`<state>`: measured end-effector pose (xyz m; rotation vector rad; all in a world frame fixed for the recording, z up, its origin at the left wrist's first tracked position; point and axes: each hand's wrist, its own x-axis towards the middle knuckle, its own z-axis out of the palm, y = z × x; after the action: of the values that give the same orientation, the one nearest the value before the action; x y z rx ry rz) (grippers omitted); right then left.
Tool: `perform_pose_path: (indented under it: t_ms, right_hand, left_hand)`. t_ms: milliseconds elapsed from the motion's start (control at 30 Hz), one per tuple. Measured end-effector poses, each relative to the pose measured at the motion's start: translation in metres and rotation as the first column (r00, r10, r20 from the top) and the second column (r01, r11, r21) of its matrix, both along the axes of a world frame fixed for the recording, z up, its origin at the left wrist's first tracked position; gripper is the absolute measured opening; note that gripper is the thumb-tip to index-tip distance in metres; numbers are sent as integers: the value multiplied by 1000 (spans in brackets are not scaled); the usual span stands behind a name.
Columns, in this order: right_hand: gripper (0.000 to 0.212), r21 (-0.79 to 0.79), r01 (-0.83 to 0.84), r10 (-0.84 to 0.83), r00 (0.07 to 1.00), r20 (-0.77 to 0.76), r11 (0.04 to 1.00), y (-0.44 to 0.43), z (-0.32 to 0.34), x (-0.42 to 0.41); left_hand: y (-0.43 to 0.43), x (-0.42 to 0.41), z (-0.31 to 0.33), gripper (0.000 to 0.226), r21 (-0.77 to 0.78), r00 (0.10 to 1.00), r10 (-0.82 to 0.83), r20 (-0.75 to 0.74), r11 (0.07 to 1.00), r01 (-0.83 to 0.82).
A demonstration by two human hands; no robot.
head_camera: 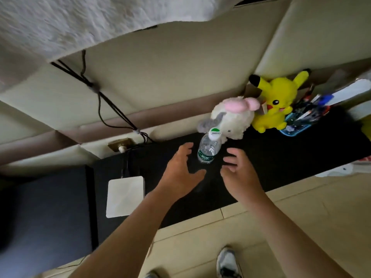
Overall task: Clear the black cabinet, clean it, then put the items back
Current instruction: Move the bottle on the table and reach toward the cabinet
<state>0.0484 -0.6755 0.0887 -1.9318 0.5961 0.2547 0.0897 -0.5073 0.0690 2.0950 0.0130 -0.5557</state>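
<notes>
Both hands hover open over the black cabinet (281,155), fingers spread, holding nothing: left hand (180,173) just left of the water bottle (208,150), right hand (239,173) just right of it. Bottle's upright, with bare black top between it and the front edge. Flat white box (125,196) sits well left of it. White-and-pink plush (232,119) is right behind, yellow plush (275,105) and blue pen holder (297,125) farther right by the back edge.

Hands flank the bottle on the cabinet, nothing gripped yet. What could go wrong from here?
1. The bottle stands upright between the open left hand and right hand; a clumsy brush could tip it.
2. The white plush sits right behind it and could get knocked toward the pen holder.
3. The white box seems cabled; lifting it might snag.
</notes>
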Motion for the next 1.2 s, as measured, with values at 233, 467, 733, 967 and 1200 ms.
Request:
perform_pose_path:
  t_ms: [233,467,733,967,1200]
  right_hand:
    - [63,96,-159,157,987,24,983,-33,-10,33]
    - [68,140,-254,252,967,34,957,-36,-17,43]
    - [65,154,-250,242,968,72,956,-38,-10,42]
    - [58,132,-303,290,951,110,944,-12,16,33]
    - [73,29,-512,506,854,117,858,67,96,-7]
  left_hand:
    - [-60,44,-14,86,43,995,53,84,997,-57]
    - [-80,51,-20,51,76,991,130,44,988,-133]
    - [-74,47,-11,37,77,989,123,82,989,-130]
    - [-30,24,43,45,57,989,108,98,992,-114]
    - [66,-31,151,49,82,986,113,125,989,-123]
